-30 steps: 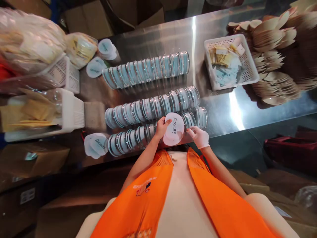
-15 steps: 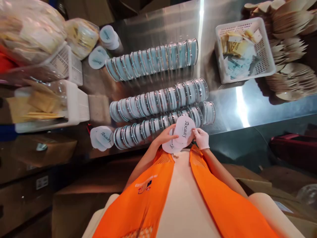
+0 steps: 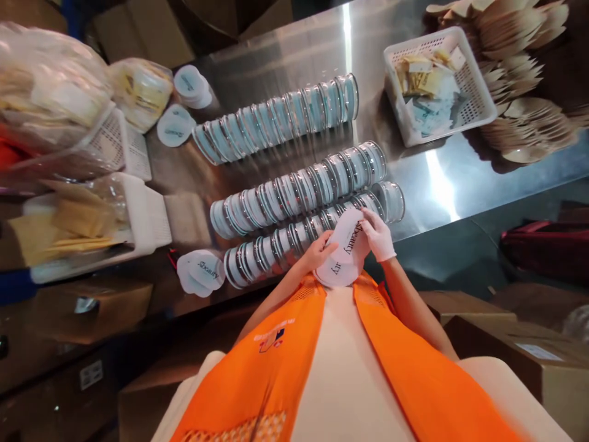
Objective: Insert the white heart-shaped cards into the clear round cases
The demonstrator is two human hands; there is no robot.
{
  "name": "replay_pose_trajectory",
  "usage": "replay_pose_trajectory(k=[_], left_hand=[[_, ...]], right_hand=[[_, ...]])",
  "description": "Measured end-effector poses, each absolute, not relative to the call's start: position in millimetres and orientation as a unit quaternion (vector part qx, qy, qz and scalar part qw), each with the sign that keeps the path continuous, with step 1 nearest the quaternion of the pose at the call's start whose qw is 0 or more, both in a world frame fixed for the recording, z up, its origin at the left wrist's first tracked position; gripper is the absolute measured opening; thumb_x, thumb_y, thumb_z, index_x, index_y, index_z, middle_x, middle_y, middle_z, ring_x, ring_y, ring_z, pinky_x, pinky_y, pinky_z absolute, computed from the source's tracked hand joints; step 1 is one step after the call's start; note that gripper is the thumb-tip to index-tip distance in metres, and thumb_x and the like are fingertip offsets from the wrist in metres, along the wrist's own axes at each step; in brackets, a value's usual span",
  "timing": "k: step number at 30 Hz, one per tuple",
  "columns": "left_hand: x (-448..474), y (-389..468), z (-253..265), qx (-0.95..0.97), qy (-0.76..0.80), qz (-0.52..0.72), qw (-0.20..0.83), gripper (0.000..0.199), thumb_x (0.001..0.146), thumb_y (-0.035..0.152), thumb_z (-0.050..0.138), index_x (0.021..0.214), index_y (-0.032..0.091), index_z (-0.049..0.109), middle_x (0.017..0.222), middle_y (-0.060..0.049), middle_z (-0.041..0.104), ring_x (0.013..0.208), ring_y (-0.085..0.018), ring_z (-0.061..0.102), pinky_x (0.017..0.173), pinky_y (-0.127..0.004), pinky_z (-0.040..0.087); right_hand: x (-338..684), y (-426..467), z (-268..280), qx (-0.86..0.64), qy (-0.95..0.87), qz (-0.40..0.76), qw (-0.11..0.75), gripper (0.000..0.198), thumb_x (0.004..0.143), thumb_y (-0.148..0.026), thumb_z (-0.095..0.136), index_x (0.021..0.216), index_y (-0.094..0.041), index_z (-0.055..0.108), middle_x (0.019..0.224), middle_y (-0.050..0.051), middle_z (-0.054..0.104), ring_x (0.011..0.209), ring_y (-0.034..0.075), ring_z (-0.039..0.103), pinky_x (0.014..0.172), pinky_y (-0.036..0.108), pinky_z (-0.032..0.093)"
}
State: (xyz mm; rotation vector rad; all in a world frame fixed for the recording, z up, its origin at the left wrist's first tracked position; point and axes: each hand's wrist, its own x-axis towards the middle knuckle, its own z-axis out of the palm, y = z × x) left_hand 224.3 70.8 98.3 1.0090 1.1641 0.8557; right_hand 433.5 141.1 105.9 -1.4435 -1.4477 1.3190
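Note:
My left hand (image 3: 319, 252) is bare and closed on the left edge of several white round cards. One upper card (image 3: 346, 236), printed with "beauty" lettering, tilts above the lower cards (image 3: 335, 271), whose print is partly covered. On my right hand (image 3: 378, 236) is a white glove; its thumb and fingers pinch the right edge of the cards. Just beyond my hands lies the nearest row of clear round containers (image 3: 271, 248) with pale contents, on edge side by side. Two more such rows, the middle row (image 3: 294, 190) and the far row (image 3: 276, 120), lie behind it.
Loose round cards (image 3: 200, 273) lie at the metal table's (image 3: 414, 215) near left edge, others (image 3: 176, 126) farther back. A white basket (image 3: 483, 116) of sachets stands right, beside stacked wooden spoons (image 3: 534, 129). White bins (image 3: 154, 215) and bagged goods (image 3: 140, 86) are left. Cardboard boxes (image 3: 519, 344) sit below.
My right hand has moved up along the edge of the cards, and the upper card is tilted more. The view has shifted and turned slightly. The container rows are as before.

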Motion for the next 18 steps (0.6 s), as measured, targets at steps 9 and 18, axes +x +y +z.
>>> replay_pose_trajectory(k=[9, 18], left_hand=[[223, 34, 101, 0.339, 0.562, 0.458, 0.599, 0.065, 0.091, 0.046, 0.067, 0.148, 0.023, 0.047, 0.152, -0.012, 0.052, 0.138, -0.027, 0.052, 0.116, -0.04, 0.042], [206, 79, 137, 0.4, 0.524, 0.398, 0.638, 0.051, 0.089, 0.048, 0.069, 0.131, 0.022, 0.058, 0.113, -0.007, 0.071, 0.095, -0.02, 0.069, 0.083, -0.031, 0.058]], right_hand=[[397, 67, 106, -0.598, -0.508, 0.524, 0.333, 0.059, 0.096, -0.052, 0.051, 0.145, -0.02, 0.057, 0.15, 0.01, 0.057, 0.14, 0.024, 0.051, 0.122, 0.042, 0.037], [388, 98, 134, -0.556, -0.544, 0.535, 0.33, 0.046, 0.095, -0.052, 0.055, 0.125, -0.021, 0.069, 0.129, 0.009, 0.071, 0.121, 0.024, 0.064, 0.111, 0.038, 0.047]])
